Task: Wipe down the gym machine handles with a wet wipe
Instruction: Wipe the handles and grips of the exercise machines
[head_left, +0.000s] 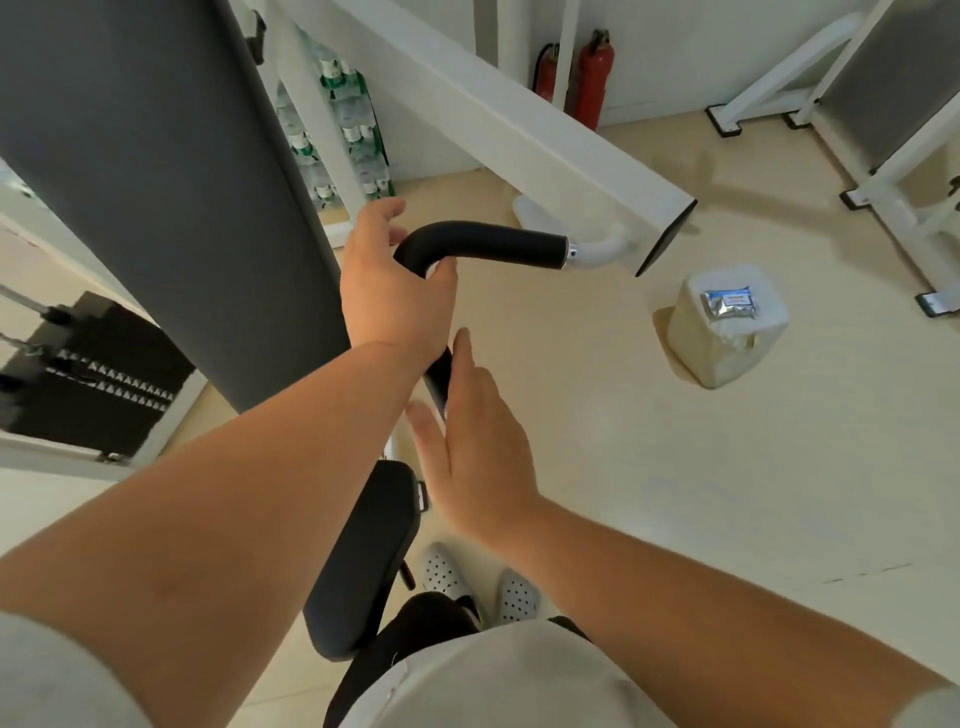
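Centre of view, handle (493, 244): black, bent like an L; one leg's long axis runs rightward to the white frame beam (519, 130), the other comes down toward us.
Hidden: our left hand (389, 296) covers the bend and much of the near leg (only a short dark stretch shows between our hands); what lies under the palm we cannot see.
Left grip: fingers and thumb curled round the handle's bend.
Right hand (483, 447): fingers straight, holding nothing, just beside the near leg; contact we cannot tell.
Packet (730, 304): silver-blue, flat on a white bin (727, 358), well apart from the handle; print too small to read.
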